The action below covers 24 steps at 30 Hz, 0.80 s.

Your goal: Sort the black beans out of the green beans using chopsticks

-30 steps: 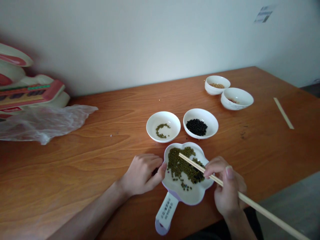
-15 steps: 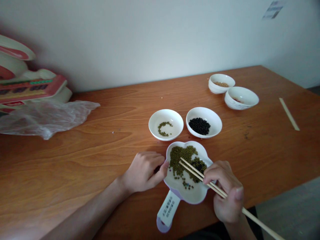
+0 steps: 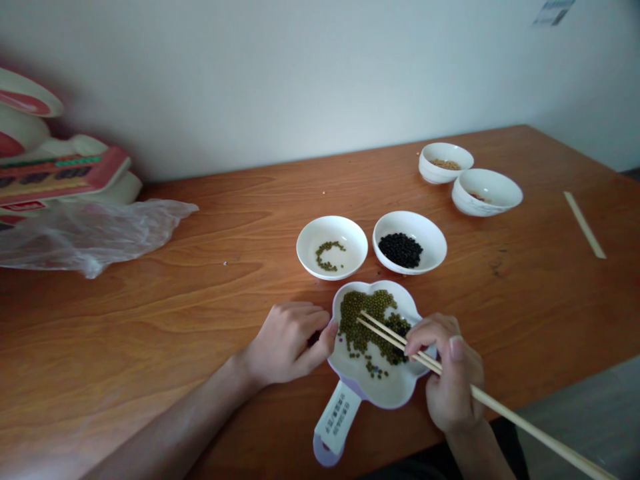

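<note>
A white flower-shaped dish [image 3: 400, 390] with a lilac rim and a labelled handle holds many mung beans [image 3: 355, 313], with a few black beans among those on its right side. My left hand [image 3: 295, 341] is closed at the dish's left rim, thumb against the edge. My right hand [image 3: 453, 373] grips a pair of chopsticks [image 3: 395, 337] over the dish; their tips are slightly apart above the mung beans. Whether a bean is between the tips I cannot tell. Behind the dish stand a white bowl [image 3: 355, 257] with some mung beans and another bowl [image 3: 434, 247] with black beans [image 3: 400, 250].
Two more white bowls stand at the back right, one [image 3: 435, 175] with yellowish grains, the other [image 3: 495, 200] with something reddish. A paper strip [image 3: 585, 225] lies on the wooden table [image 3: 225, 293] at right. A plastic bag [image 3: 100, 233] and a toy keyboard [image 3: 65, 177] are at left.
The chopstick tips, close together a second ago, have parted and stay over the mung beans. My right hand shifted slightly; my left hand stays at the rim. The view has moved a little.
</note>
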Motion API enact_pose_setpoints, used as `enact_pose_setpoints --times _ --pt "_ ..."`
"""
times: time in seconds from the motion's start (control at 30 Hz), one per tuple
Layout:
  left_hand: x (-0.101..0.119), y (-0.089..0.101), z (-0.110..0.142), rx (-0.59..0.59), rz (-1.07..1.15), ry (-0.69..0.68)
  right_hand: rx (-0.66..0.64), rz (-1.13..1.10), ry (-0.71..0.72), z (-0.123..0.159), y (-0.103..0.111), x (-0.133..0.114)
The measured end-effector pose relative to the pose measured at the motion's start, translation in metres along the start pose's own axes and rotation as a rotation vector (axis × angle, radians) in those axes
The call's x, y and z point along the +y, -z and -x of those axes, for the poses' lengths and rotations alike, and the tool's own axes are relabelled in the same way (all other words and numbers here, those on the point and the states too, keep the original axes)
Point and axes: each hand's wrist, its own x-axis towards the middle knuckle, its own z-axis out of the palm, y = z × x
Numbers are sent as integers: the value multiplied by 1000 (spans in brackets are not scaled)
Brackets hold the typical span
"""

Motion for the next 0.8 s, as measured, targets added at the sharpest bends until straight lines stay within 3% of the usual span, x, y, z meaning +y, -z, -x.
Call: enact_pose_setpoints --times 0.43,0.8 --pt "-1 -1 1 11 -4 -15 34 -36 -52 -1 -2 -2" --pt "0 -1 1 2 -7 -12 -4 14 3 1 0 1"
